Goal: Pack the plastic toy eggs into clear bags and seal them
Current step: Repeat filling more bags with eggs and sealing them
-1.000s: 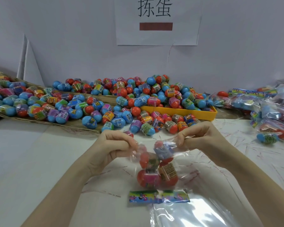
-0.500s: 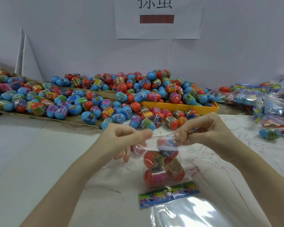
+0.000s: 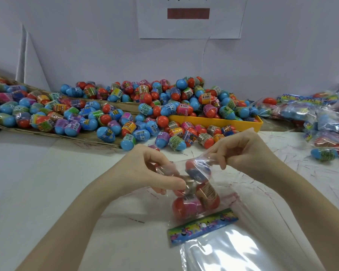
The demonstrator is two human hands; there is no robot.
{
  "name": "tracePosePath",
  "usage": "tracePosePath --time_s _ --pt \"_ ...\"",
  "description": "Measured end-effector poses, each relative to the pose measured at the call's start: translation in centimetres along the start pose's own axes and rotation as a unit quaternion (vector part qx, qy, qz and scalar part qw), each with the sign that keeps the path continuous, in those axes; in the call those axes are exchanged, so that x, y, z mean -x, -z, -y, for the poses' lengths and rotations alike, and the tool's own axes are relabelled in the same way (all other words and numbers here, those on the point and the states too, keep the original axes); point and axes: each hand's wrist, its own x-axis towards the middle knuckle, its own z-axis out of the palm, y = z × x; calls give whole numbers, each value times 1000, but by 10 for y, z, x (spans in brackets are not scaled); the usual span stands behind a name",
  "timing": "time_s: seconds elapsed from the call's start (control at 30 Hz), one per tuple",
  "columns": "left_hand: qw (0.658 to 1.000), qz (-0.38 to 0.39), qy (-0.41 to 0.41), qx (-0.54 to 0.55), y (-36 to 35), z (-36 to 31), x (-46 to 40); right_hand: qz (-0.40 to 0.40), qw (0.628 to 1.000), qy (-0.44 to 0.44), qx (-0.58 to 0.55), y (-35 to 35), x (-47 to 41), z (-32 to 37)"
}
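Clear bag (image 3: 196, 184) of toy eggs (image 3: 186, 205) held over white table (image 3: 37, 182), centre frame. Left hand (image 3: 145, 171) pinching bag's left side; right hand (image 3: 241, 151) gripping bag's top edge, fingers curled. Printed header strip (image 3: 203, 226) at bag's near end. Stack of empty bags (image 3: 233, 251) just below. Loose egg pile (image 3: 145, 114), yellow tray (image 3: 213, 122) behind; packed bags (image 3: 317, 114) far right.
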Motion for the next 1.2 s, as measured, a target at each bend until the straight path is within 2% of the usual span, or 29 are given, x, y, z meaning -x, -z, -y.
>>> tracePosePath --time_s 0.07,0.2,0.27,0.37,0.4,0.47,0.67,0.73,0.8,0.83,0.87,0.9,0.93,0.97,1.0,1.03,1.07,1.1,1.13,1.2 --pt "1000 1 5 -1 -1 -1 1 8 1000 -20 10 9 2 2" --pt "1000 11 2 -6 -2 -3 2 -59 996 11 -66 25 6 14" --pt "1000 10 -6 -1 -3 -4 2 2 997 8 -72 16 6 20" --pt "1000 10 -19 1 -3 -4 2 162 985 -51 8 -4 2 18" --pt "1000 13 -19 4 -3 -4 2 187 980 -60 21 -7 2 15" --pt "1000 17 -16 19 -2 -3 2 195 978 -76 12 -6 1 11" --pt "998 19 -24 61 7 6 -1 244 958 -99 -115 6 0 -3" --pt "997 38 -14 64 10 9 -1 247 956 -108 -113 9 1 -5" --pt "997 22 -11 78 10 12 -1 259 956 -114 -76 18 4 -3" --pt "996 -11 -17 91 11 13 -1 251 959 -112 -64 25 6 -1" --pt "992 -52 -25 114 13 13 -2 206 971 -101 -73 34 9 1" --pt "984 -96 -35 150 14 14 -3 108 984 -83 -111 42 10 3" --pt "972 -137 -45 187 14 13 -4 -36 982 -63 -176 53 11 3" --pt "958 -175 -57 219 14 14 -5 -194 950 -47 -241 63 12 2" --pt "945 -203 -67 246 13 12 -6 -323 910 -50 -255 71 13 2" --pt "935 -225 -75 264 11 12 -8 -389 892 -81 -214 74 12 3" --pt "927 -244 -77 273 8 10 -9 -404 895 -121 -150 72 11 3" --pt "926 -259 -80 263 4 9 -10 -383 907 -149 -93 66 10 3" --pt "927 -269 -84 246 0 8 -10 -347 923 -161 -50 58 8 3" --pt "933 -283 -105 197 -9 4 -8 -245 961 -127 7 39 6 8"
